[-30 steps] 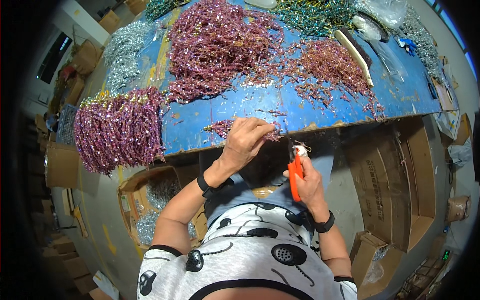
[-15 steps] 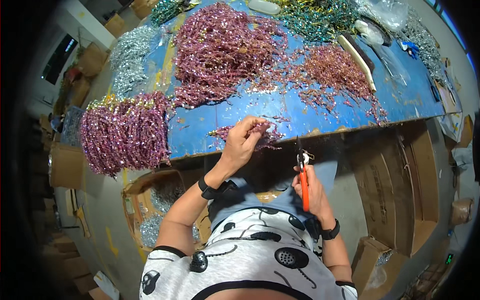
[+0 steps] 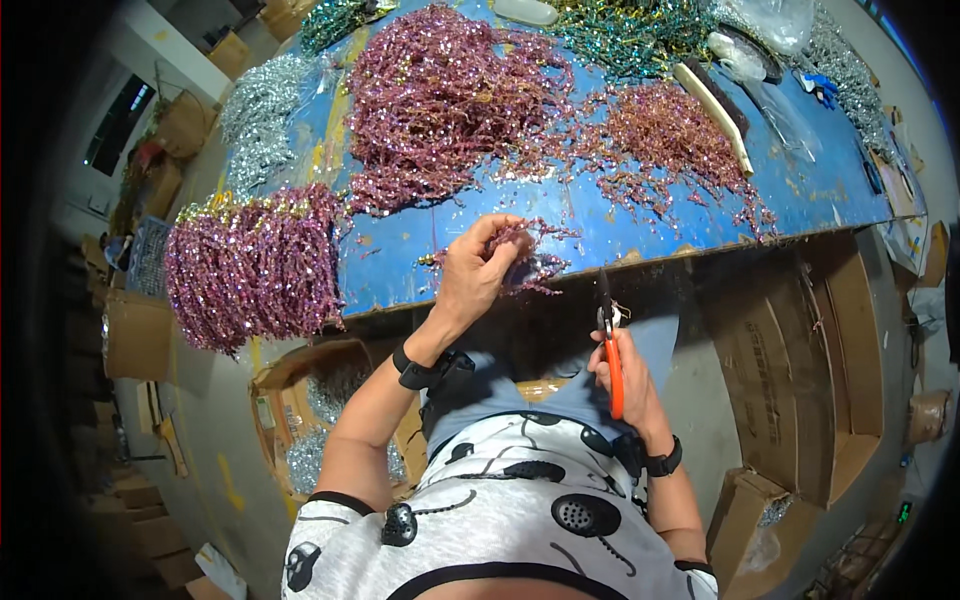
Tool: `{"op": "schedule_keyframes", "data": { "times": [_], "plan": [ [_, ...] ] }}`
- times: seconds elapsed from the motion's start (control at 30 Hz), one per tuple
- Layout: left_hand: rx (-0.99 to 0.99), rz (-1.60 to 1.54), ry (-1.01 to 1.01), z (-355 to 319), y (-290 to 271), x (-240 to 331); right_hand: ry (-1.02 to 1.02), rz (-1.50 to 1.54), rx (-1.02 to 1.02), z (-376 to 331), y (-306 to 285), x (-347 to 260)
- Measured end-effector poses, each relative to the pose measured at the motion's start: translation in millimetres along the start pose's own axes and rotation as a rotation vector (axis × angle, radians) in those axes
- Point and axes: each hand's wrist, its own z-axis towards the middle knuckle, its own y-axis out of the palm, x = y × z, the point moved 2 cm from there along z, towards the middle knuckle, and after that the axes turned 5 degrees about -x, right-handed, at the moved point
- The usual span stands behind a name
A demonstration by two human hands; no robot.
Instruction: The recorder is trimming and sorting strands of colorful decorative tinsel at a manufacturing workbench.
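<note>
My left hand [image 3: 477, 272] is closed around a small bunch of pink glittery tinsel sprigs [image 3: 540, 268], just above the near edge of the blue table [image 3: 390, 270]. Sprig ends stick out on both sides of its fingers. In my right hand [image 3: 630, 375], below the table edge, are orange-handled snips [image 3: 614, 370] with dark pointed blades facing away from me. A small white bit shows beside their pivot; I cannot make out what it is. The snips are apart from the sprigs.
A big pink tinsel heap [image 3: 450, 100] and a smaller coppery-pink pile [image 3: 670, 140] lie beyond my hands. Bundled pink strands [image 3: 255, 270] hang over the table's left edge. A wooden brush [image 3: 715, 115] lies right. Cardboard boxes [image 3: 765, 375] stand below.
My left hand has risen slightly away from me and turned a little, with the sprigs still in it. The snips have barely moved.
</note>
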Motion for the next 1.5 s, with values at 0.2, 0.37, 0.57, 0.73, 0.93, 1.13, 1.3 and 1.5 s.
{"op": "schedule_keyframes", "data": {
  "times": [0.2, 0.37, 0.57, 0.73, 0.93, 1.13, 1.3, 1.5],
  "plan": [
    [-0.009, -0.120, 0.000, 3, 2, 0, -0.014, -0.002, -0.069, 0, 1, -3],
    [-0.039, -0.058, 0.081, -1, 5, 5, -0.116, 0.635, -0.510, 4, 16, -15],
    [-0.034, -0.069, 0.117, -4, 5, 6, 0.041, 0.559, -0.588, 19, 29, -31],
    [-0.059, 0.228, 0.258, -9, 2, 15, 0.039, 0.693, -0.531, 33, 37, -18],
    [-0.113, 0.414, 0.383, -17, -5, 12, -0.130, 0.975, -0.234, 43, 33, -18],
    [-0.152, 0.317, 0.325, -17, -5, 17, -0.094, 0.807, -0.236, 33, 5, -4],
    [-0.293, 0.340, 0.323, 6, -34, 33, -0.036, 0.830, -0.261, 19, -5, 8],
    [-0.242, 0.454, 0.248, 23, -80, 15, -0.011, 0.886, -0.347, 15, -4, 12]
  ]
}}
